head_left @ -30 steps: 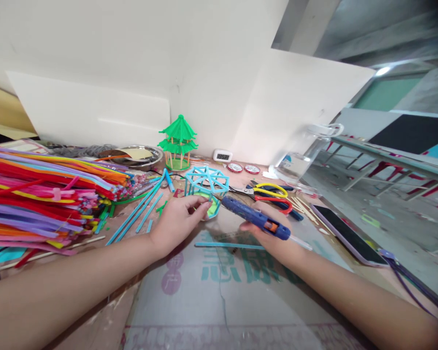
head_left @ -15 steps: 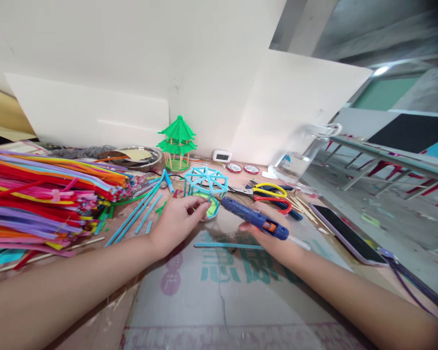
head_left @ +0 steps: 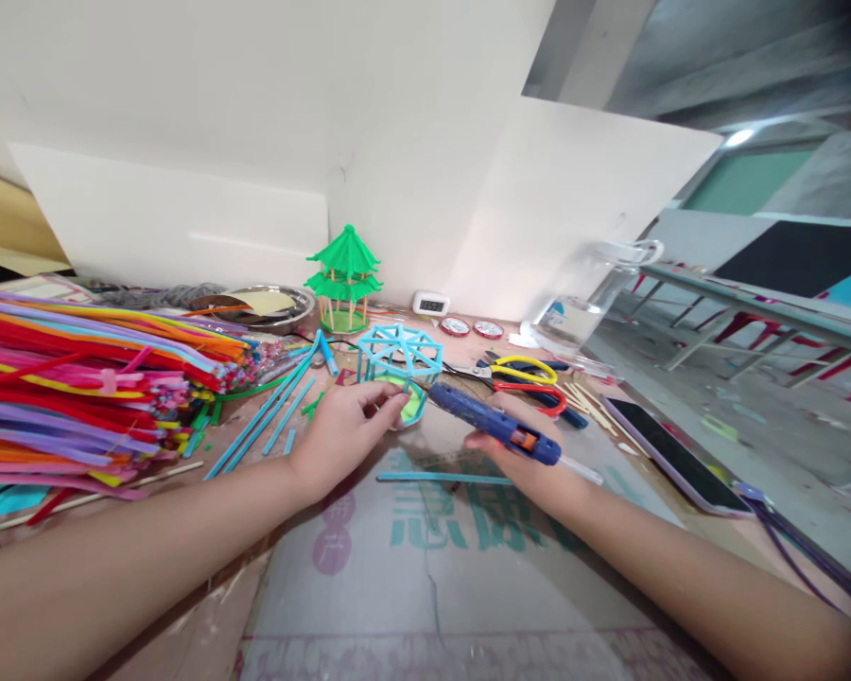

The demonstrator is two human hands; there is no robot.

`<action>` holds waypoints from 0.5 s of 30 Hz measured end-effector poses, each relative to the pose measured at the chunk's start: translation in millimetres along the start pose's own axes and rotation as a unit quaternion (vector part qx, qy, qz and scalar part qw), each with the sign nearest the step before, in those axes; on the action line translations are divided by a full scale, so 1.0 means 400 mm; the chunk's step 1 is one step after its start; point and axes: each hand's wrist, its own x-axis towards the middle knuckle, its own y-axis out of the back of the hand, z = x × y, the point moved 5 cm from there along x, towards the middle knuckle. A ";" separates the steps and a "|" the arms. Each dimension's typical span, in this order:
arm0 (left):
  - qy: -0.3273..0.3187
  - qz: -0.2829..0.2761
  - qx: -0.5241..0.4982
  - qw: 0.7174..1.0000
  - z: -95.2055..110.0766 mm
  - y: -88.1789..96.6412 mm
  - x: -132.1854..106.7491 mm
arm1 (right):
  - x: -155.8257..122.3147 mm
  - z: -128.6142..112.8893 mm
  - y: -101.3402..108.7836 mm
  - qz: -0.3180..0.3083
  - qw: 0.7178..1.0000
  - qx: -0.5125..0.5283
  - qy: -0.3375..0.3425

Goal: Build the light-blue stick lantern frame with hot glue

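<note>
My left hand (head_left: pixel 355 426) is closed on the near left side of a small pavilion frame (head_left: pixel 401 350), made of light blue sticks on a green base edged in blue. In my right hand (head_left: pixel 517 440) is a dark blue hot glue gun (head_left: pixel 496 424), a clear glue stick poking out of its back end. The gun's nozzle points left and sits right beside the frame's right-hand posts; whether it touches them I cannot tell. A light blue strip (head_left: pixel 440 479) lies on the board below both hands. Part of the base is hidden behind my left fingers.
Bundles of coloured pipe cleaners (head_left: pixel 78 378) fill the left side. Behind stand a green pagoda model (head_left: pixel 347 274), a metal bowl (head_left: pixel 290 307), a small digital clock (head_left: pixel 431 303) and a water jug (head_left: pixel 581 298). Scissors (head_left: pixel 525 371) and a phone (head_left: pixel 670 454) lie to the right.
</note>
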 end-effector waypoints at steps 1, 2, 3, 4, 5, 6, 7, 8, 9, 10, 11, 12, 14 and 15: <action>-0.001 -0.001 0.000 1.000 0.000 0.000 0.000 | 0.000 0.000 0.000 0.001 1.000 0.001 0.001; -0.001 -0.001 0.000 1.000 0.001 -0.001 -0.001 | 0.000 0.000 0.000 0.002 1.000 0.001 0.003; -0.002 -0.001 0.001 1.000 0.001 -0.001 -0.001 | 0.001 -0.001 0.001 0.006 1.000 0.001 0.005; -0.003 0.000 0.000 1.000 0.002 0.000 -0.002 | 0.002 -0.002 0.001 0.008 1.000 0.001 0.006; -0.005 0.001 0.000 1.000 0.003 0.000 -0.003 | 0.002 -0.002 0.002 0.011 1.000 0.000 0.006; -0.007 0.003 0.000 1.000 0.003 0.001 -0.004 | 0.003 -0.003 0.002 0.012 1.000 0.001 0.003; -0.009 0.005 0.000 1.000 0.004 0.002 -0.005 | 0.003 -0.003 0.002 0.011 1.000 0.002 0.001; -0.011 0.005 0.002 1.000 0.003 0.002 -0.006 | 0.003 -0.003 0.002 0.008 1.000 0.004 0.000; -0.012 0.006 0.002 1.000 0.003 0.002 -0.006 | 0.003 -0.003 0.001 0.004 1.000 0.006 0.000; -0.012 0.007 0.002 1.000 0.002 0.002 -0.006 | 0.002 -0.003 0.000 0.002 1.000 0.005 0.004; -0.011 0.007 0.002 1.000 0.001 0.001 -0.005 | 0.001 -0.002 0.001 0.003 1.000 0.002 0.008; -0.009 0.007 0.002 1.000 0.000 0.001 -0.005 | 0.000 0.000 0.000 0.004 1.000 -0.002 0.011; -0.006 0.006 0.002 1.000 -0.002 -0.001 -0.003 | -0.001 0.009 -0.003 0.003 1.000 -0.007 0.004; -0.005 0.007 0.004 1.000 -0.002 -0.001 -0.002 | -0.001 0.014 -0.005 -0.001 1.000 -0.007 -0.006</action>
